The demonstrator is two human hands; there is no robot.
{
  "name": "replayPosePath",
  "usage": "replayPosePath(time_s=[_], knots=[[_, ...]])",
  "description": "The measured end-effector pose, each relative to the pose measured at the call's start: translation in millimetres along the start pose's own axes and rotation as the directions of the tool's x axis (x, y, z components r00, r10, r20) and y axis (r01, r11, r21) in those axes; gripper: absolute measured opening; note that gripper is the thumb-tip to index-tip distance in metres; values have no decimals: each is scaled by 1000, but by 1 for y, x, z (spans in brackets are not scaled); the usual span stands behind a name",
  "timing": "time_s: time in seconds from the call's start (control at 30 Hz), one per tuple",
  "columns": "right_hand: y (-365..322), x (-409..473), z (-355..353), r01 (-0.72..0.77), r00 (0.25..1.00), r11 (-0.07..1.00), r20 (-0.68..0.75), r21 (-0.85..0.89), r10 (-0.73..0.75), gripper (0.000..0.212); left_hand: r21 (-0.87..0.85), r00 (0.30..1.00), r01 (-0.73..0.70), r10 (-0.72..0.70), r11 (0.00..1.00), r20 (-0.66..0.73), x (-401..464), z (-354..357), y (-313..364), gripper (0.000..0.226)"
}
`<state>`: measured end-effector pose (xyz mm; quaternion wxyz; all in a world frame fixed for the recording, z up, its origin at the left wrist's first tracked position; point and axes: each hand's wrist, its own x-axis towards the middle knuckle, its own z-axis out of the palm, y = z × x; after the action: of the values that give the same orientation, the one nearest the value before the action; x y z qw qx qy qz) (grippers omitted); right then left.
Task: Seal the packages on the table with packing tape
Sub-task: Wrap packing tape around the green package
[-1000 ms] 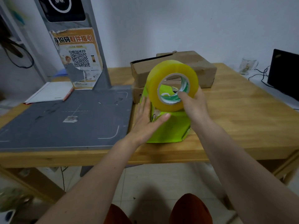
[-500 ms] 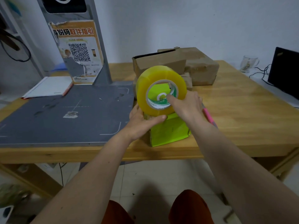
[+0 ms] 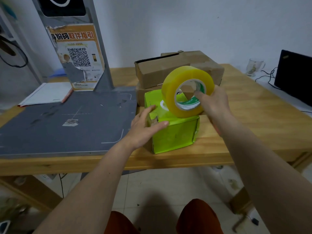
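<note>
A bright green box (image 3: pixel 175 134) stands near the front edge of the wooden table (image 3: pixel 253 119), with a torn patch at its near left corner. My left hand (image 3: pixel 146 125) presses on that corner with straight fingers. My right hand (image 3: pixel 213 103) grips a big yellow roll of packing tape (image 3: pixel 186 90), a finger hooked through its core. The roll stands on edge on the box's top right. Behind them lie brown cardboard boxes (image 3: pixel 168 70), one with its end flap open.
A grey mat (image 3: pixel 59 125) covers the table's left part, under a grey stand bearing a QR-code poster (image 3: pixel 77 56). A white booklet (image 3: pixel 45 95) lies far left. A glass mug (image 3: pixel 253 66), cables and a black screen (image 3: pixel 293 75) sit at the right.
My right hand has carried the tape roll to the right, down onto the green box's top. My left hand has let go of the roll and now presses the box's left corner.
</note>
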<state>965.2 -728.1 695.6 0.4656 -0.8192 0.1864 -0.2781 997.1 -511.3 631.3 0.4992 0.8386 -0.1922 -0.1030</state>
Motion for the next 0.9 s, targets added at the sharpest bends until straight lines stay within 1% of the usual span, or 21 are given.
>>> replayPosePath(time_s=[0.07,0.1,0.17,0.23,0.3,0.37,0.43,0.5,0.6,0.67,0.73,0.8,0.83,0.9], knots=[[2,1,1,28,1000,999,0,-42,-28,23,33,1000,14,-15,999,23,0,-2,5,90],[3,1,2,44,999,997,-1,-68,-44,24,77,1000,7,-8,997,18,0,-2,7,95],[3,2,3,61,998,994,-1,-90,-61,24,246,995,-56,75,968,-67,-2,3,9,100],[3,3,2,61,998,994,0,-92,-61,25,416,956,-112,212,902,-202,-10,14,7,93],[5,3,2,61,998,993,-3,-103,-61,26,523,914,-131,306,842,-265,-17,24,5,80],[5,2,3,64,998,991,-2,-119,-64,28,608,902,-132,349,783,-254,-20,25,4,72],[5,2,5,54,998,989,-19,-139,-57,31,706,899,-136,387,694,-207,-16,18,8,66],[5,0,6,22,998,989,-49,-148,-29,34,774,916,-142,378,618,-133,-13,12,13,64],[9,-8,13,-84,996,992,-47,-96,80,38,785,950,-153,307,600,-49,-11,10,21,71],[12,-12,21,-140,990,990,-25,-34,140,33,805,967,-150,256,575,-3,-7,13,28,78],[12,-15,27,-143,990,989,2,-35,143,27,827,980,-129,195,548,24,-3,16,36,85],[10,-15,29,-131,991,990,30,-56,133,36,830,990,-99,137,549,28,-1,19,42,86],[10,-13,29,-112,993,992,33,-64,115,34,828,992,-96,125,553,31,-1,19,43,83],[9,-11,23,-86,995,994,35,-71,89,21,830,992,-105,120,547,46,0,18,45,78]])
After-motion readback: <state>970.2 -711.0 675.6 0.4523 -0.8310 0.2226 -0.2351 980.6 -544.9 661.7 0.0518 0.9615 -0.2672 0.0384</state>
